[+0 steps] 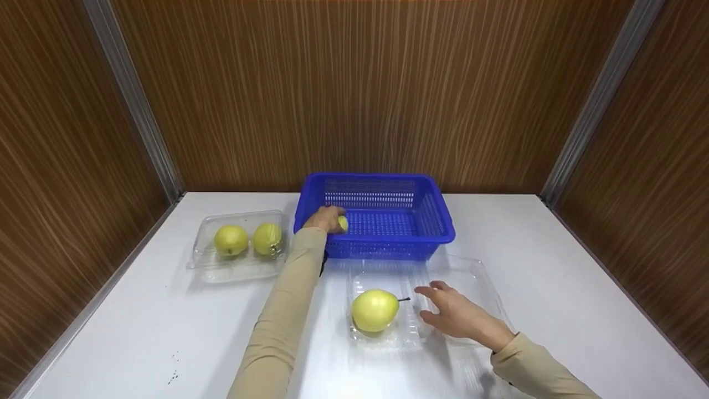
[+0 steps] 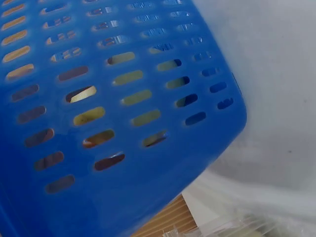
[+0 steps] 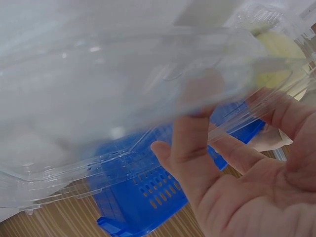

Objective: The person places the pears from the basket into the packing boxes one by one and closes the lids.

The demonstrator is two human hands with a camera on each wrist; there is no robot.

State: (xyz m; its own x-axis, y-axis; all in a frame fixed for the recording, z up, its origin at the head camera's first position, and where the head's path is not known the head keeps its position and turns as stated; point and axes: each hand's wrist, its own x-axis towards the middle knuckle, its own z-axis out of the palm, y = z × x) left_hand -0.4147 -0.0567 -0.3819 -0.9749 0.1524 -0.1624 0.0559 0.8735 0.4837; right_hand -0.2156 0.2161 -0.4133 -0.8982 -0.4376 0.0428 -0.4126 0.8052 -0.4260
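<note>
My left hand (image 1: 325,218) reaches over the near left wall of the blue basket (image 1: 382,249) and holds a yellow-green pear (image 1: 343,223) inside it, mostly hidden by the fingers. Through the slots in the left wrist view, parts of the pear (image 2: 137,97) show. Another pear (image 1: 375,310), stem pointing right, lies in one half of an opened clear plastic clamshell box (image 1: 410,335). Just right of that pear, my right hand (image 1: 457,315) hovers with fingers spread and nothing in them, over the box's lid half (image 1: 471,277). The lid (image 3: 98,94) fills much of the right wrist view.
To the basket's left stands a closed clear clamshell box (image 1: 204,256) with two pears (image 1: 231,240) inside. Wood-grain panels (image 1: 365,94) enclose the white table (image 1: 138,327) at the back and sides. A few dark specks mark the table at front left.
</note>
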